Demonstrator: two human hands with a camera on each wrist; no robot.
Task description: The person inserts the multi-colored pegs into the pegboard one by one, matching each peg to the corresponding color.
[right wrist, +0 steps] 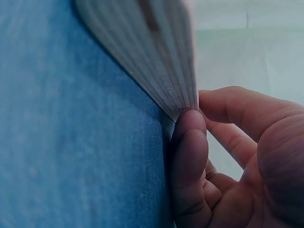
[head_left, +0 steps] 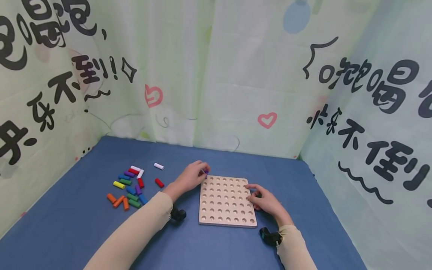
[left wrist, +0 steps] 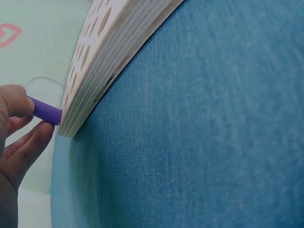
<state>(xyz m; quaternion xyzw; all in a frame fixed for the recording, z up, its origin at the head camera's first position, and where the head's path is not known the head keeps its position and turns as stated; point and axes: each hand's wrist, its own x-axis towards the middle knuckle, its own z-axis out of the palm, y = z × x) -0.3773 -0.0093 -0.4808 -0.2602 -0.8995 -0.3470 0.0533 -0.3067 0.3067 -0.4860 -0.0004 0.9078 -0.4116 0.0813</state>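
A square wooden pegboard (head_left: 227,201) with rows of round holes lies flat on the blue cloth. At its far left corner my left hand (head_left: 194,174) pinches a purple peg (left wrist: 46,112) between thumb and fingers. In the left wrist view the peg's lower end meets the board's top face by that corner. My right hand (head_left: 268,202) holds the board's right edge. Its thumb (right wrist: 191,142) presses the layered side, while the index finger (right wrist: 228,102) lies at the top face.
Left of the board lie loose pegs, among them a yellow peg (head_left: 119,185), a lone white peg (head_left: 159,166), a red peg (head_left: 159,183) and orange pegs (head_left: 126,204). Printed curtains (head_left: 222,93) stand behind and beside the blue tabletop (head_left: 182,247).
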